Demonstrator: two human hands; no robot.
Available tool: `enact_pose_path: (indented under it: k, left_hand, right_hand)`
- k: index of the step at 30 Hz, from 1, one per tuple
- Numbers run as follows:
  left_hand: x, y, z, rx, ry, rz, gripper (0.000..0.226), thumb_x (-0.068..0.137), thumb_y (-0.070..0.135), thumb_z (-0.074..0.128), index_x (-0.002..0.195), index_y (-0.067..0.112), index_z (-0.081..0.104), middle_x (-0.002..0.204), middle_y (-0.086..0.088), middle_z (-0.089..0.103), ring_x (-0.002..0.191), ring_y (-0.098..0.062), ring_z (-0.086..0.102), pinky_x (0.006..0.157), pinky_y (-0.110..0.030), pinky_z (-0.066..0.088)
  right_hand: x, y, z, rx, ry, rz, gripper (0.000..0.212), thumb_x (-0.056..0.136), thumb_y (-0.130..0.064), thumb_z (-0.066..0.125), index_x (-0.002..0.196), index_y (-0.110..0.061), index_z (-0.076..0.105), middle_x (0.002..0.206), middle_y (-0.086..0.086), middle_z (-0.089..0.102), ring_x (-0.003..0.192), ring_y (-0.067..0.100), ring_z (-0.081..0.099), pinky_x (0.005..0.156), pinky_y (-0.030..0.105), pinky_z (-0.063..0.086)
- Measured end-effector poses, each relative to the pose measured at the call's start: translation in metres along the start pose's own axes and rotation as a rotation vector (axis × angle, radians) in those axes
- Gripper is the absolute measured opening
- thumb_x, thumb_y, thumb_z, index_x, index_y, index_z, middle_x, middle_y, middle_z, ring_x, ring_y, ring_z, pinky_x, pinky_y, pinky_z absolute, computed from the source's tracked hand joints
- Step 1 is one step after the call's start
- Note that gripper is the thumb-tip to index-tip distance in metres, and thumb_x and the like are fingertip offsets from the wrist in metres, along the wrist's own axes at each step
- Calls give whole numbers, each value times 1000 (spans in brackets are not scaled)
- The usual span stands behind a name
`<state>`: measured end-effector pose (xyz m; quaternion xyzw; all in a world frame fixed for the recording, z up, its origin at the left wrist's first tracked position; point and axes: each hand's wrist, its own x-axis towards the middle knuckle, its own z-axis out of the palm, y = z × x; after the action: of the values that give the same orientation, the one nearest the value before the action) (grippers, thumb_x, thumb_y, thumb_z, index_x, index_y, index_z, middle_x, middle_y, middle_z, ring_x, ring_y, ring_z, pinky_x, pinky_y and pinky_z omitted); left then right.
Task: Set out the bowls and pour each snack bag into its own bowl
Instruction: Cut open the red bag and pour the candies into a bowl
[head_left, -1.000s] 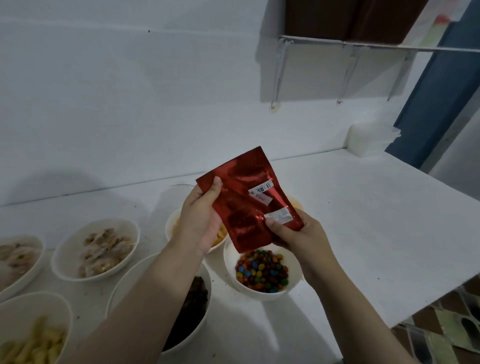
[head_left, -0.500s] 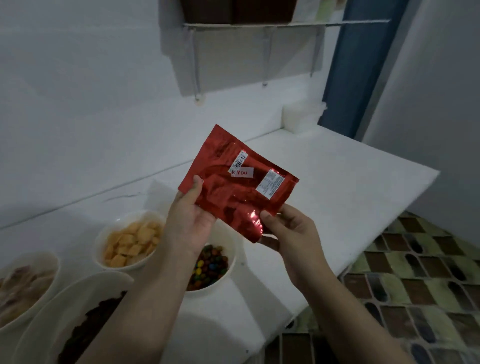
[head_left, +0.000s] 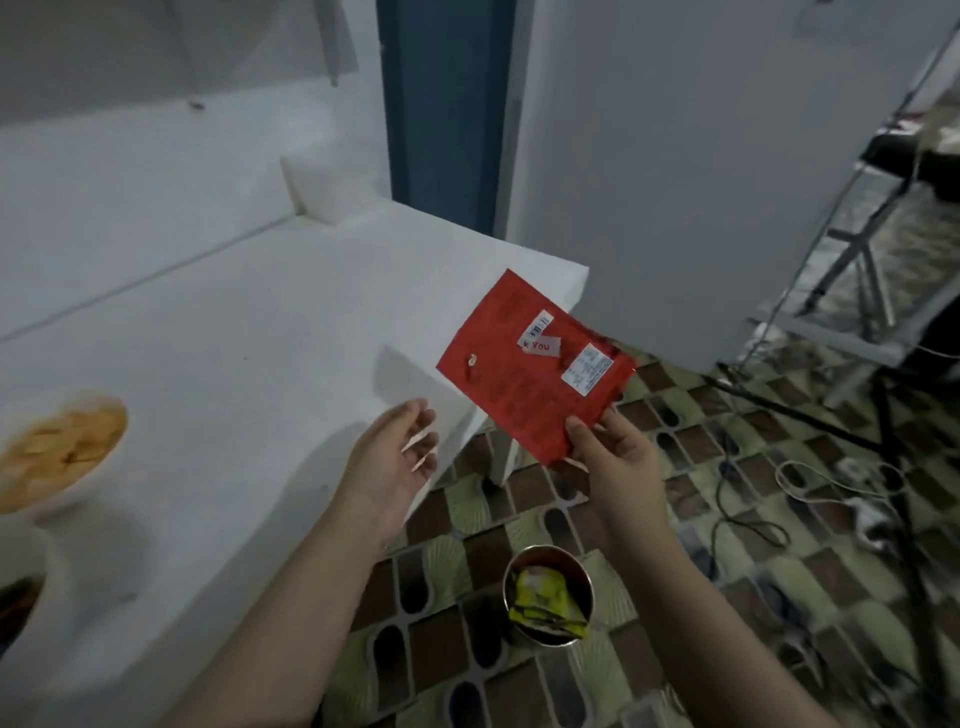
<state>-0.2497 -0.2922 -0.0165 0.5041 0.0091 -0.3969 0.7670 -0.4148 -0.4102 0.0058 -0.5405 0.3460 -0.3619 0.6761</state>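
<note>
A flat red snack bag (head_left: 535, 364) with white labels hangs past the right end of the white table (head_left: 234, 332), over the tiled floor. My right hand (head_left: 613, 457) pinches its lower corner between thumb and fingers. My left hand (head_left: 395, 457) is off the bag, fingers relaxed, above the table's front edge. At the far left a white bowl (head_left: 78, 488) holds orange snack pieces, and part of another bowl (head_left: 36, 587) with dark contents shows at the lower left.
On the floor below my hands stands a round metal bin (head_left: 548, 597) with a crumpled yellow wrapper inside. A white box (head_left: 322, 187) sits at the table's far corner. Cables and a metal stand (head_left: 852, 270) lie to the right.
My view has swung right, off the bowls toward the floor. My left hand has let go of the red bag; my right hand has carried it past the table's end.
</note>
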Motion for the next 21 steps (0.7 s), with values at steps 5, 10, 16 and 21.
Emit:
enact_pose_path:
  k: [5, 10, 16, 21]
  left_hand:
    - [41, -88, 21, 173, 59, -200, 12, 99, 14, 52, 94, 14, 62, 81, -1, 62, 63, -11, 55, 58, -23, 36]
    - [75, -151, 17, 301, 114, -308, 18, 101, 13, 46, 100, 13, 63, 90, -4, 65, 79, -18, 60, 66, -28, 41]
    - [145, -245, -14, 406, 94, -328, 20, 102, 16, 44, 107, 16, 63, 96, -1, 68, 85, -17, 65, 68, -28, 45]
    - [188, -325, -62, 407, 91, -324, 19, 101, 17, 46, 108, 18, 64, 99, 0, 70, 90, -18, 67, 75, -30, 47]
  right_hand:
    - [37, 67, -89, 2, 242, 241, 21, 98, -5, 54, 110, -8, 71, 98, 13, 75, 86, 24, 72, 70, 34, 61]
    - [66, 160, -139, -58, 373, 527, 22, 90, -1, 56, 91, -10, 76, 94, 20, 72, 86, 33, 69, 73, 42, 60]
    - [97, 319, -179, -220, 449, 666, 26, 79, -21, 57, 80, -37, 78, 81, 4, 77, 82, 28, 73, 73, 44, 61]
    - [104, 429, -188, -149, 529, 787, 9, 84, -7, 62, 91, -4, 68, 74, 7, 65, 71, 24, 64, 74, 41, 60]
